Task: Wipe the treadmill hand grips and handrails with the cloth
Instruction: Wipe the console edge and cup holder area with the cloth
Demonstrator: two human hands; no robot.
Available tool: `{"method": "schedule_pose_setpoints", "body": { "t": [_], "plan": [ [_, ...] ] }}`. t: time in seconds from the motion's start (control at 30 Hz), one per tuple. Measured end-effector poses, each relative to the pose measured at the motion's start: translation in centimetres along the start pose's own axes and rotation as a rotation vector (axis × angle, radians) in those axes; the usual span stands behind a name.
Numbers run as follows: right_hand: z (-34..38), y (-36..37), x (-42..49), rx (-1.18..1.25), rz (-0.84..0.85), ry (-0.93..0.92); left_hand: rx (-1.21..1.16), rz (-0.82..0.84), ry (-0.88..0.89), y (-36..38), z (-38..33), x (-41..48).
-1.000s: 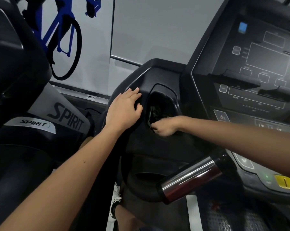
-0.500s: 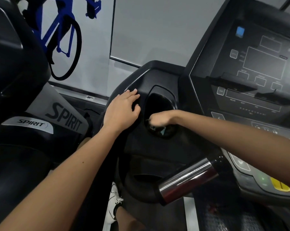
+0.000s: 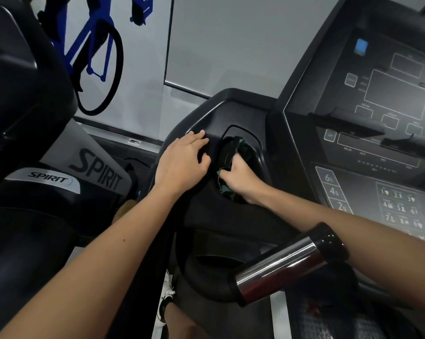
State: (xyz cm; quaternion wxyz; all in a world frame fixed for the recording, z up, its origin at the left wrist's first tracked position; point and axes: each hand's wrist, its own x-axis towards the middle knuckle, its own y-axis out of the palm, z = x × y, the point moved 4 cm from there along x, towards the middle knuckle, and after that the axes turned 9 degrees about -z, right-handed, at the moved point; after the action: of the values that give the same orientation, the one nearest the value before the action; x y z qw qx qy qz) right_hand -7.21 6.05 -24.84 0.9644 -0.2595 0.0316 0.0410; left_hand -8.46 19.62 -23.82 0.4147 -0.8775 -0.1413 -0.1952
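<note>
My right hand is closed around a dark green cloth and presses it into the oval cup-holder recess of the black treadmill console. My left hand lies flat with fingers spread on the console's left shoulder, just beside the recess. A chrome hand grip with a black end cap sticks out below my right forearm. Part of the cloth is hidden inside the recess.
The control panel with buttons and number keys fills the right side. A neighbouring black machine marked SPIRIT stands at the left. A wall with a blue bicycle graphic lies behind. A white shoe shows below.
My right hand has shifted inside the recess, dragging the cloth so more of it now shows along the recess's upper left wall. My left hand has stayed in place.
</note>
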Motion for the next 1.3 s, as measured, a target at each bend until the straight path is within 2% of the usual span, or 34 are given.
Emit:
{"method": "schedule_pose_setpoints", "body": {
  "t": [0.1, 0.27, 0.37, 0.57, 0.67, 0.77, 0.83, 0.9, 1.0, 1.1, 1.17, 1.3],
  "plan": [
    [0.6, -0.4, -0.4, -0.032, 0.031, -0.191, 0.005, 0.002, 0.001, 0.0, 0.0, 0.1],
    [1.3, -1.3, -2.1, -0.091, 0.207, -0.196, 0.000, 0.013, 0.008, 0.0, 0.1, 0.0],
    [1.2, -1.4, -2.5, -0.116, 0.253, -0.147, 0.006, 0.016, 0.010, 0.0, 0.1, 0.1],
    [0.6, -0.1, -0.9, 0.157, 0.111, 0.163, 0.012, 0.021, 0.010, 0.2, 0.2, 0.1],
    [0.4, 0.0, -0.4, 0.235, 0.054, 0.193, 0.016, 0.014, 0.005, 0.1, 0.2, 0.1],
    [0.5, -0.8, -0.9, 0.173, 0.044, 0.065, 0.013, 0.016, 0.002, 0.1, 0.1, 0.1],
    [0.9, -1.2, -1.6, 0.064, 0.126, -0.062, 0.016, 0.012, 0.006, 0.1, 0.1, 0.1],
    [1.2, -1.5, -2.2, -0.023, 0.228, -0.104, 0.019, 0.017, 0.021, 0.1, 0.1, 0.1],
    [1.0, -1.8, -2.0, -0.050, 0.219, -0.064, 0.013, 0.021, 0.017, 0.1, 0.1, 0.1],
    [0.6, -0.9, -1.1, 0.037, 0.133, 0.121, 0.003, 0.010, 0.001, 0.1, 0.1, 0.0],
    [0.2, -0.3, -0.7, 0.060, 0.133, 0.210, 0.003, 0.007, 0.005, 0.1, 0.1, 0.1],
    [0.4, -0.7, -1.5, -0.128, 0.262, 0.040, -0.005, 0.007, 0.003, 0.1, 0.1, 0.1]
  ]
}}
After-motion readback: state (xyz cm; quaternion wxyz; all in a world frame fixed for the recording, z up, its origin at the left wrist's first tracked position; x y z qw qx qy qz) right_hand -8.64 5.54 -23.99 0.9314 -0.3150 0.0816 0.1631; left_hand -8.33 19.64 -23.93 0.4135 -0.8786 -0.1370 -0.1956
